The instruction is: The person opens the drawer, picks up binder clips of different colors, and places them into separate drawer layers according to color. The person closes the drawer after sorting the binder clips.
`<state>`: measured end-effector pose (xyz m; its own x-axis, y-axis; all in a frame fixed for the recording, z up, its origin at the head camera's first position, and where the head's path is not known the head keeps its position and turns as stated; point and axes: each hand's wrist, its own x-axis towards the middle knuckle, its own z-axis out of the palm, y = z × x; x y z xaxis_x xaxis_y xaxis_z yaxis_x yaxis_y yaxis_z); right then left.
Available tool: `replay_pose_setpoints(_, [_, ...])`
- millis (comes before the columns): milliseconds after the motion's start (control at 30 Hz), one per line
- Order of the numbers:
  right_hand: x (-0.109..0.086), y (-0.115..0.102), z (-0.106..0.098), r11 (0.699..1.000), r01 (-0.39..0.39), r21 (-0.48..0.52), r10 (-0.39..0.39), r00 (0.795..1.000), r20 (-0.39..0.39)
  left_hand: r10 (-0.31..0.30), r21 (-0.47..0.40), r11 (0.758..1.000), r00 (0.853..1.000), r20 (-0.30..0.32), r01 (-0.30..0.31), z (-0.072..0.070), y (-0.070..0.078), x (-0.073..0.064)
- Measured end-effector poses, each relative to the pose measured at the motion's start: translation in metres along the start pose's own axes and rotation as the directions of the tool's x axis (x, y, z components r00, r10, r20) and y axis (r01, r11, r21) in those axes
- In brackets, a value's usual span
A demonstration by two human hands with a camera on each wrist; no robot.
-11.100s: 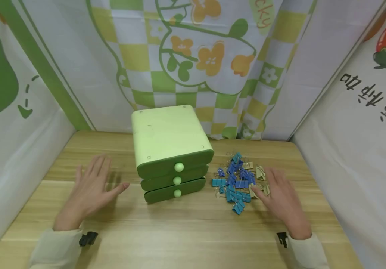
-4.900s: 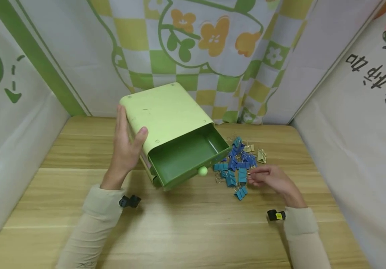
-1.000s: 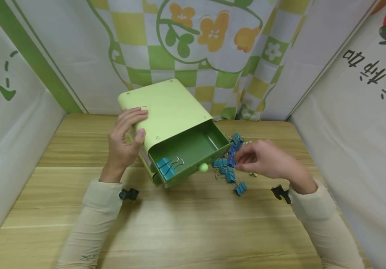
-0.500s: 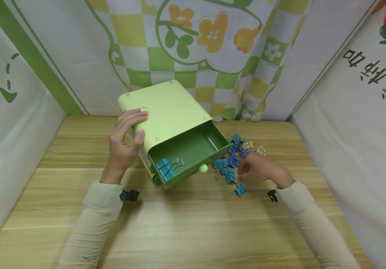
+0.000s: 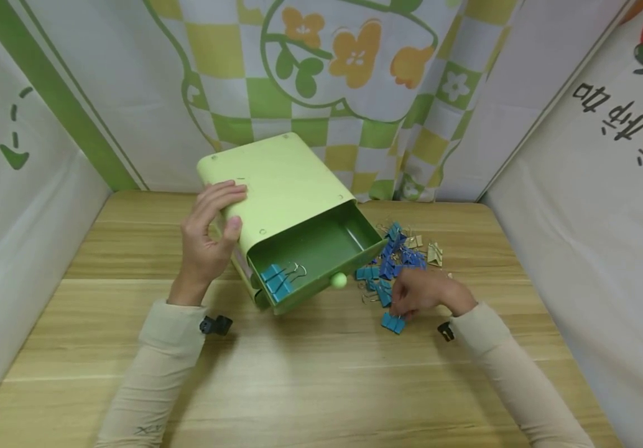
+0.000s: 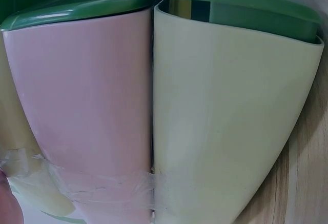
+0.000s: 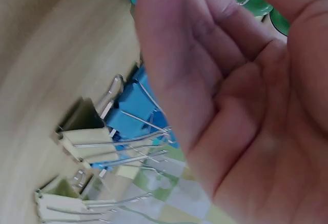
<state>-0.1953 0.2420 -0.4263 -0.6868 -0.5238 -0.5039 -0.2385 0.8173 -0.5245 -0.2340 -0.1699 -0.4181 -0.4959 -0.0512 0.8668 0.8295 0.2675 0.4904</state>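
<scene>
My left hand (image 5: 205,239) rests on the left edge of a pale green drawer unit (image 5: 277,180), fingers over its top and thumb near the front corner. The top drawer (image 5: 321,242) is pulled out. Inside, at its left end, lie teal binder clips (image 5: 275,283); their exact number is hard to tell. To the right, my right hand (image 5: 425,292) pinches the wire handles of a teal binder clip (image 5: 393,323) low over the table. Its fingertips stand at the front of a heap of blue binder clips (image 5: 394,249). In the right wrist view the held clip is mostly hidden behind fingers.
Cream binder clips (image 5: 434,254) lie at the heap's right side, and more teal binder clips (image 5: 367,274) lie near the drawer's front right corner. A round knob (image 5: 338,280) sticks out from the drawer front. A checked curtain (image 5: 321,93) hangs behind the table (image 5: 299,386).
The right hand has moved forward and left from the heap's right side to its near edge, and the nearest teal clip has shifted slightly left in its fingers. The left hand has stayed still.
</scene>
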Motion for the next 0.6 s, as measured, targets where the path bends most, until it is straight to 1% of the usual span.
replay_pose_setpoints(133, [-0.001,0.004,0.004,0.986,-0.004,0.165,-0.006,0.998,0.057,-0.001,-0.002,1.000,1.000,0.003,0.001,0.000,0.000,0.000])
replay_pose_setpoints(233, [-0.002,0.010,0.007,0.974,0.011,0.228,-0.025,0.998,0.058,-0.001,-0.006,1.000,1.000,0.002,0.001,0.001,0.000,0.000])
replay_pose_setpoints(367, [-0.002,0.019,0.008,0.952,0.060,0.301,-0.081,0.995,0.059,-0.001,-0.007,1.000,1.000,0.001,0.001,0.001,0.001,-0.001])
replay_pose_setpoints(600, [-0.003,0.030,0.003,0.896,0.081,0.437,-0.104,0.994,0.029,0.003,-0.009,1.000,1.000,0.000,-0.003,0.001,0.000,0.000])
